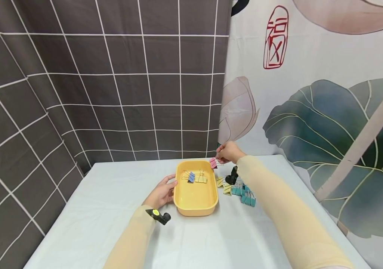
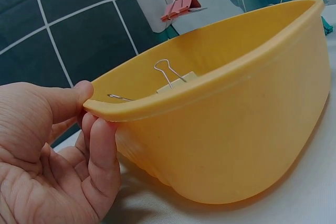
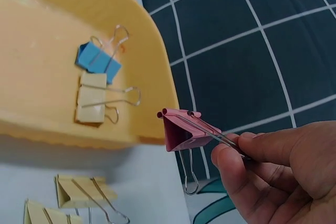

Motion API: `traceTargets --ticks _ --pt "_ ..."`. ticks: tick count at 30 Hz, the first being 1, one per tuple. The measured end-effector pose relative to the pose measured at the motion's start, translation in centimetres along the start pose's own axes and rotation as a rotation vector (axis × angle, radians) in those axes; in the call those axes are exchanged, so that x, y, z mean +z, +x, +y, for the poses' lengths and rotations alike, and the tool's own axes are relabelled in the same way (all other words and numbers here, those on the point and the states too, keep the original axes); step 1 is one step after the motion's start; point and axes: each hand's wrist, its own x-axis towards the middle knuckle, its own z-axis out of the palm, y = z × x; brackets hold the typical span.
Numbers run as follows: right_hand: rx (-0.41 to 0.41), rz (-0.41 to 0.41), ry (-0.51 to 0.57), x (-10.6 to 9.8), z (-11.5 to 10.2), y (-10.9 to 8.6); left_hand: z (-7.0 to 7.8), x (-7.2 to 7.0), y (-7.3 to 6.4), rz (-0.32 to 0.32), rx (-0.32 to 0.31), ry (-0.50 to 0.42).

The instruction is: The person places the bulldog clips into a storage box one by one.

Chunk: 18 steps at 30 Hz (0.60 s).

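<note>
My left hand [image 1: 161, 192] pinches the rim of a yellow plastic bin [image 2: 220, 145] on its left side, thumb on top and fingers beneath. My right hand [image 1: 230, 152] holds a pink binder clip [image 3: 186, 134] by one wire handle, between thumb and fingers. In the head view that clip overlaps the bin's far right corner; in the left wrist view it hangs higher than the rim. Inside the bin, a blue binder clip [image 3: 98, 60] and a pale yellow binder clip [image 3: 92, 98] lie side by side toward the far end.
On the white-covered table [image 1: 110, 209], right of the bin, lie pale yellow binder clips [image 1: 227, 189] and several teal binder clips [image 1: 247, 200]. Behind the table hang a dark gridded cloth [image 1: 124, 93] and a floral curtain [image 1: 255, 48].
</note>
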Motion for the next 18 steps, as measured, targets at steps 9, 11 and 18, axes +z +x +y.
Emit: traceTargets --ticks 9,11,18 --pt "-0.024 -0.043 -0.004 1.8 -1.0 -0.6 0.0 0.0 -0.1 -0.009 -0.002 0.003" --pt "-0.031 -0.051 -0.016 2.3 -1.2 -0.7 0.0 -0.1 -0.1 -0.004 -0.005 0.006" --pt "-0.04 -0.075 -0.023 3.8 -1.4 -0.5 -0.1 0.0 -0.1 -0.008 0.002 -0.007"
